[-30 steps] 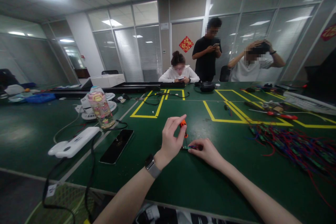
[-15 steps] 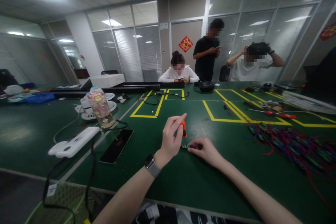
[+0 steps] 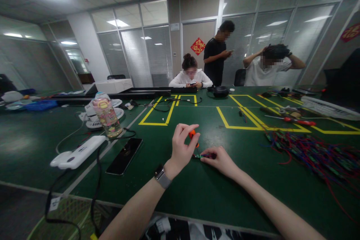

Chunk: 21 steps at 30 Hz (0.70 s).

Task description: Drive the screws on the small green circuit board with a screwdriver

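Note:
My left hand (image 3: 181,144), with a watch on its wrist, is raised over the table with its fingers curled round the orange handle of a small screwdriver (image 3: 192,134). The thin shaft points down at a small green circuit board (image 3: 198,156), which lies on the table. Whether the tip sits in the board cannot be made out. Low on the right, my right hand (image 3: 218,158) pinches the other end of the board between thumb and fingers. Dark wires partly show under these fingers.
A heap of wired boards (image 3: 312,153) lies at the right, near a red-handled screwdriver (image 3: 299,121). On the left are a phone (image 3: 124,156), a white device (image 3: 81,152) and a bottle (image 3: 107,116). Yellow tape (image 3: 153,123) marks the green table; several people are beyond it.
My left thumb and fingers have spread a little wider, and the orange handle shows further left between them. My right hand stays on the board.

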Motion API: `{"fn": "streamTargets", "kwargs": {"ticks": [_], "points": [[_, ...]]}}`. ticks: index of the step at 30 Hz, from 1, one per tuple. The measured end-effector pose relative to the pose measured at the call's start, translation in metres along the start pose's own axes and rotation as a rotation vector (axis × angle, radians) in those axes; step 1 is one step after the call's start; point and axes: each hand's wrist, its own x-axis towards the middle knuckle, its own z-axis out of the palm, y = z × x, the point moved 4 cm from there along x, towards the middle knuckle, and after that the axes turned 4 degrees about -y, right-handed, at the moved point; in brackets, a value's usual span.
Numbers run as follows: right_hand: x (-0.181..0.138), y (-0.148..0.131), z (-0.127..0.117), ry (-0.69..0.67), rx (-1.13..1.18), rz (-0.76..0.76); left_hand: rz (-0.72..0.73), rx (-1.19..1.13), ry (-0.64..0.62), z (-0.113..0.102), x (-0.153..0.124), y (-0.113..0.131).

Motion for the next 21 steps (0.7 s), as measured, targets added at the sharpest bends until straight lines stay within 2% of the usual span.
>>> {"fn": "streamTargets", "kwargs": {"ticks": [3,8,13,17,21], "points": [[-0.0002,-0.001,-0.0005,0.006,-0.002,0.002,-0.015,-0.032,-0.048,0.0022,-0.0005,-0.0018],[0.0004,-0.0006,-0.0003,0.006,-0.007,0.011,-0.011,-0.006,0.0,0.0004,-0.0001,-0.0023],[-0.0006,-0.0017,-0.0008,-0.003,0.006,0.008,-0.007,-0.041,-0.053,0.0035,0.0004,-0.0015],[-0.0012,-0.0022,-0.0011,-0.001,0.01,0.002,0.017,0.001,0.006,0.0009,0.0005,0.0],[-0.0002,-0.0003,-0.0005,0.007,-0.004,0.004,0.012,-0.027,-0.039,0.0022,0.0008,0.0011]]}}
